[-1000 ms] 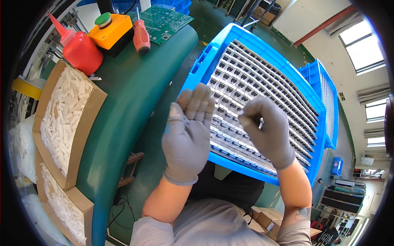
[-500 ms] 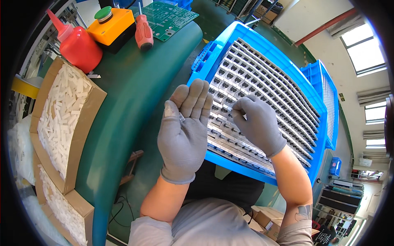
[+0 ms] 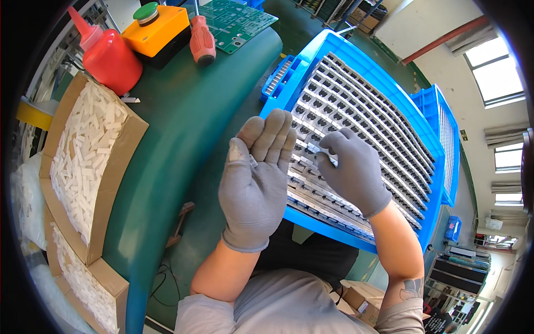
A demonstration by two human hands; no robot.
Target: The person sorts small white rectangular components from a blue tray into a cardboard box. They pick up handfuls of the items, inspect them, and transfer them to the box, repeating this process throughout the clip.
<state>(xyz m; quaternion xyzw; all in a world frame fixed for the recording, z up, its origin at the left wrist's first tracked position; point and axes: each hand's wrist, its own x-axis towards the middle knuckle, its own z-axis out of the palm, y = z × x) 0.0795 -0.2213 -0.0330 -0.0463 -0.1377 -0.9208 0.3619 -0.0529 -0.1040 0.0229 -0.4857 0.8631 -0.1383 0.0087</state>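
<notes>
My left hand (image 3: 251, 186), in a grey glove, is palm up with its fingers stretched out side by side. A small clear or whitish piece (image 3: 253, 162) lies on the palm beside the thumb; its kind is too small to tell. Over the near left part of a blue crate (image 3: 350, 238), my gloved right hand (image 3: 356, 170) has its thumb and forefinger curled toward each other. Something small and pale shows by these fingertips, but I cannot make it out. The crate holds rows of whitish strips (image 3: 370, 125) with small black parts along them.
To the left, a green-topped bench (image 3: 161, 161) carries open cardboard boxes (image 3: 119, 167) of small white pieces. A red squeeze bottle (image 3: 111, 61), a yellow box with a green button (image 3: 156, 30), a screwdriver (image 3: 202, 42) and a green circuit board (image 3: 236, 25) stand farther back. Another blue crate (image 3: 428, 97) is behind.
The right thumb and forefinger have parted somewhat over the rows. My left hand has shifted slightly right, still palm up. The whole view has moved a little.
</notes>
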